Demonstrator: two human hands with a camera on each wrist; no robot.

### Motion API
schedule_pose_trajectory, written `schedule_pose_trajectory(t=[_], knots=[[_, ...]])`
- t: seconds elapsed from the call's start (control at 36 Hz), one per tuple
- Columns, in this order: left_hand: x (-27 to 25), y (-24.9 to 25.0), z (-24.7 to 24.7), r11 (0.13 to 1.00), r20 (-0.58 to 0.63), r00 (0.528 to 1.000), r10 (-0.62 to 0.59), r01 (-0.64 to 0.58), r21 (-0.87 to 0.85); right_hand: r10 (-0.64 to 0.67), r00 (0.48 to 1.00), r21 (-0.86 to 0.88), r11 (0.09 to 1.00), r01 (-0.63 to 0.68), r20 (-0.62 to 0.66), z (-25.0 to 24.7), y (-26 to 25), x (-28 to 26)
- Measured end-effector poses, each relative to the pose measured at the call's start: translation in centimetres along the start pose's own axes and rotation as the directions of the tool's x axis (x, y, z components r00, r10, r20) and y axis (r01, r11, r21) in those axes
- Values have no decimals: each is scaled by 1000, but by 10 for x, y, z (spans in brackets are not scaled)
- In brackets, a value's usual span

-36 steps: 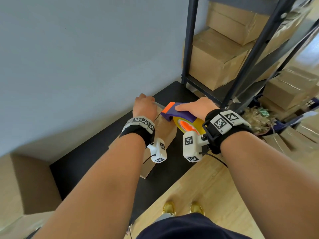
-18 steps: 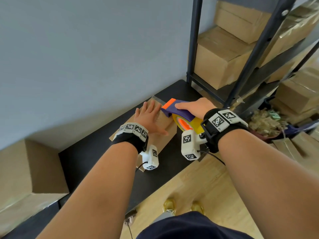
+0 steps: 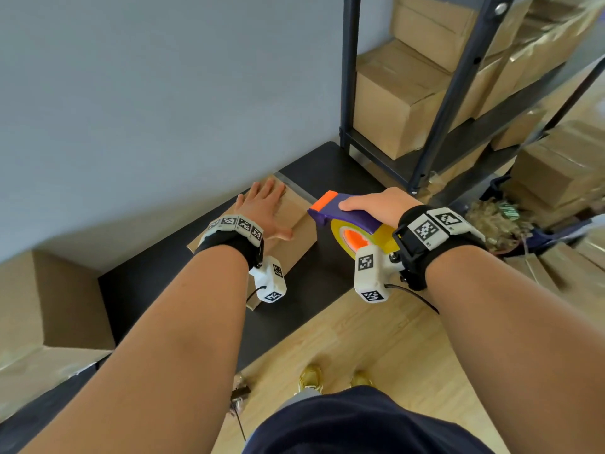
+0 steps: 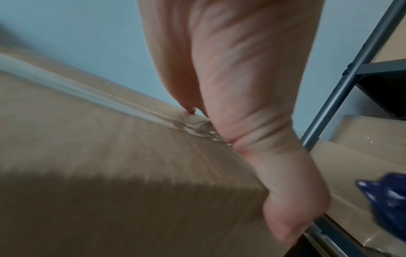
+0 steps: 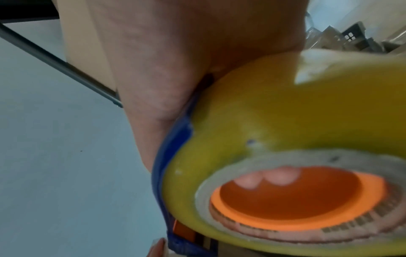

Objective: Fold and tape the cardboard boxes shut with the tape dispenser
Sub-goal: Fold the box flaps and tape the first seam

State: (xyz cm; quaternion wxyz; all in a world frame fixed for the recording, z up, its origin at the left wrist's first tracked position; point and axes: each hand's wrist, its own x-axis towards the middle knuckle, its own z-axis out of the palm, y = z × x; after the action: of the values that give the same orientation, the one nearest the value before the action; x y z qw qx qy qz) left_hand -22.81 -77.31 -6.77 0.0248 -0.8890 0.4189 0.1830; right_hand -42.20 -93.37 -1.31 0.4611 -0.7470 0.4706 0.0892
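Note:
A small brown cardboard box (image 3: 294, 237) lies on the black table (image 3: 147, 283) near the grey wall, with a strip of clear tape (image 4: 92, 93) along its top seam. My left hand (image 3: 266, 208) lies flat on the box top, fingers straight, pressing the tape. My right hand (image 3: 379, 206) grips the purple and orange tape dispenser (image 3: 347, 217) with its yellow tape roll (image 5: 274, 125), held just right of the box above the table edge. Two fingertips (image 5: 268, 179) show inside the roll's orange core.
A black metal shelf rack (image 3: 435, 126) with stacked cardboard boxes (image 3: 393, 99) stands at the back right. A larger brown box (image 3: 42, 299) sits at the left end of the table. More boxes (image 3: 556, 172) and packing straw (image 3: 494, 221) lie at the right. Wooden floor (image 3: 376, 342) below.
My left hand went from gripping the box's far end to lying flat on its top, sliding along the tape. The dispenser has pulled away slightly to the right of the box.

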Motion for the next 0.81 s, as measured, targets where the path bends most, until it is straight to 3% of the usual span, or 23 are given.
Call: schedule_pose_trajectory(t=[0.19,0.47,0.61,0.72,0.81], knots=[[-3,3,0,999,-23,1000,4,-3,35,26,999,19,999,-27,46,-2,21,-6],[3,7,-4,1000,8,1000,-17,17,23,56,998,60,997,-56,-3,16,26,-3],[9,19,0,997,-142,987,-69,72,12,93,995,103,990,-95,31,24,28,2],[10,33,11,984,-289,943,-165,137,-114,101,994,104,989,-105,38,26,28,6],[13,39,16,972,-291,933,-210,167,-167,100,994,105,989,-103,37,27,27,10]])
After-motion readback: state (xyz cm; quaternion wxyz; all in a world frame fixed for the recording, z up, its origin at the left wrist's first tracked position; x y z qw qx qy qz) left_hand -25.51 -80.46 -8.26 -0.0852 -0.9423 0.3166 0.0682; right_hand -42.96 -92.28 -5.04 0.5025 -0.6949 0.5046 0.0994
